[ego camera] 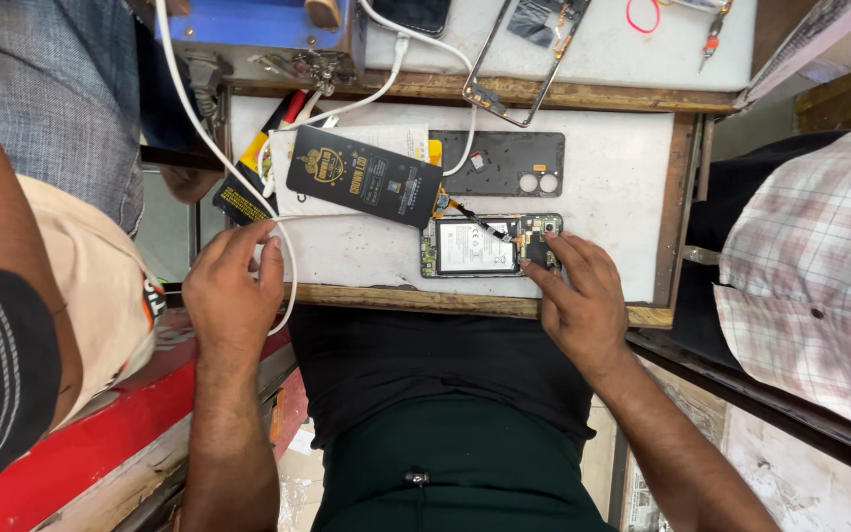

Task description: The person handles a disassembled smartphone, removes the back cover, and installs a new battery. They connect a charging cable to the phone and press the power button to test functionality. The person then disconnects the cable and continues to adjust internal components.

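Observation:
An opened phone with its battery and circuit board exposed lies on the white work board. My right hand rests on the phone's right end, fingertips on the board part near the camera. My left hand lies at the board's left edge, fingers curled around a white cable. A black phone back cover with two camera holes lies just beyond the opened phone. A black flat box with gold print sits on papers to the left of it.
A metal phone frame and a red loop lie on a second white board farther off. A blue device stands at the top left. Other people stand at the left and right edges.

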`<move>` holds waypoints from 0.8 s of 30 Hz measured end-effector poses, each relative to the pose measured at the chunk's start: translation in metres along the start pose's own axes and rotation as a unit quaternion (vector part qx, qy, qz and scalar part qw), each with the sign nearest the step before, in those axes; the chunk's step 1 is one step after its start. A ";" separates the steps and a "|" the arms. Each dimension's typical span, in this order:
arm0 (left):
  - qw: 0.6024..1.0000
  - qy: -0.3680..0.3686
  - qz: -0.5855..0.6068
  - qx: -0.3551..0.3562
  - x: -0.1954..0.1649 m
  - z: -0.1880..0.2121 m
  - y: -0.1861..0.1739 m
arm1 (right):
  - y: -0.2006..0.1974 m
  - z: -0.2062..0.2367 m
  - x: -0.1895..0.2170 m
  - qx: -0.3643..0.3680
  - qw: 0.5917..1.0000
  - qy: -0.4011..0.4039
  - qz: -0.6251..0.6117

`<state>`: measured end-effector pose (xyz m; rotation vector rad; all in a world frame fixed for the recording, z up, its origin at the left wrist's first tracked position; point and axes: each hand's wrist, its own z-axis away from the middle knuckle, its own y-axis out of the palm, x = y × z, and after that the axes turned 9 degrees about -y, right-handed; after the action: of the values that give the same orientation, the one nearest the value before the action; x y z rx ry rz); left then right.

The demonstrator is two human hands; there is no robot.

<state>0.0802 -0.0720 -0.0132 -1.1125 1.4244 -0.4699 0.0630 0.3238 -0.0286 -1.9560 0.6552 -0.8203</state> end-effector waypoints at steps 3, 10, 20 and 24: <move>0.999 -0.007 -0.050 -0.009 0.008 0.001 0.003 | 0.001 0.001 -0.001 0.008 1.000 -0.007 0.005; 0.996 -0.009 -0.087 -0.037 0.026 -0.005 -0.005 | 0.000 0.001 0.001 0.002 1.000 -0.010 0.009; 0.994 0.019 -0.107 0.015 -0.001 -0.018 0.020 | -0.002 -0.004 0.005 0.021 1.000 0.011 0.017; 0.991 -0.022 -0.126 0.034 -0.008 -0.016 0.016 | -0.007 -0.003 0.006 0.032 0.999 0.026 0.017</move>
<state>0.0588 -0.0626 -0.0188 -1.2460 1.2253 -0.6655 0.0652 0.3216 -0.0199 -1.8661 0.6833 -0.8622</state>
